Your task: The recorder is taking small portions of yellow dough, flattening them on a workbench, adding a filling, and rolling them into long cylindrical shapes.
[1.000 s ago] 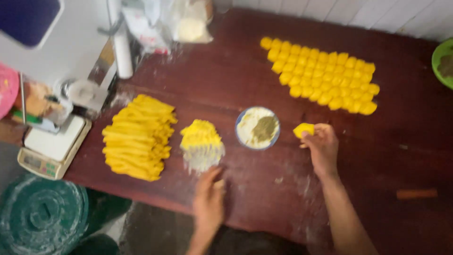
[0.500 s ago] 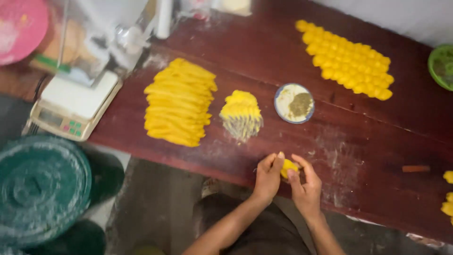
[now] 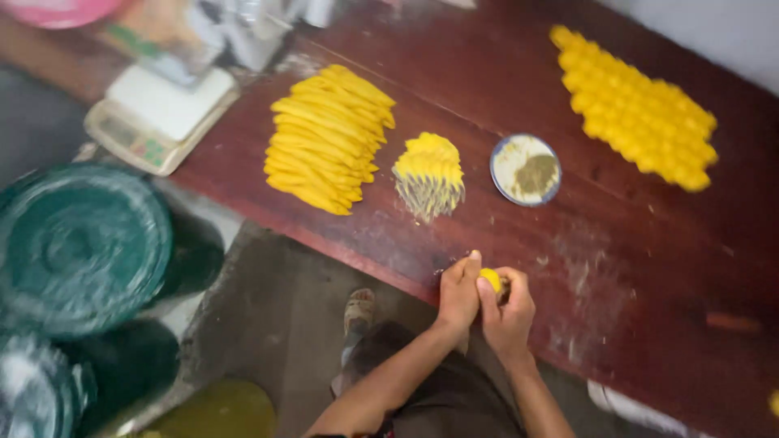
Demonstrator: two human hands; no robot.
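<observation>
Dough piece, small, yellow, rounded — pinched between both hands at the near edge of the dark red wooden table. Left hand and right hand are both closed around it, fingertips wrapped over the top; some darker bit shows under the right thumb, too blurred to tell what. To shape it well, I'd judge: keep pressure even from both sides and work over the table. Beyond: small round bowl of pale and greenish filling, fanned stack of yellow wrappers, pile of long yellow strips, block of finished yellow pieces, white scale far left.
</observation>
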